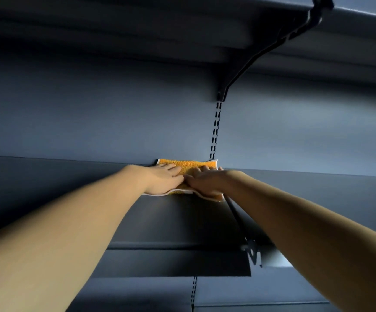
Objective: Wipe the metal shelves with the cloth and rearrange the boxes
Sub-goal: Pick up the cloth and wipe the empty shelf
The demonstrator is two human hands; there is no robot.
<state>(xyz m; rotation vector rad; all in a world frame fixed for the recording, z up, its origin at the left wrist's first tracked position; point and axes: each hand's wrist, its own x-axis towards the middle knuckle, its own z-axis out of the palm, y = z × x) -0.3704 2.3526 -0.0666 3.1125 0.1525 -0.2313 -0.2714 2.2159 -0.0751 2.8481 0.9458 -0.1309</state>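
here both the left hand [163, 177] and right hand [205, 180] pressed flat, fingers straight, on the orange cloth [188, 166] at the back of the metal shelf [175, 219]

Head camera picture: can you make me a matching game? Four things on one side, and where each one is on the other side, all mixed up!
Things:
1. cloth
2. left hand
3. bracket
4. slotted strip

Places:
A. under the upper shelf
B. running up the back wall
C. flat on the shelf, at its back edge
D. pressing on the cloth's left part

Pairs: 1-C, 2-D, 3-A, 4-B.
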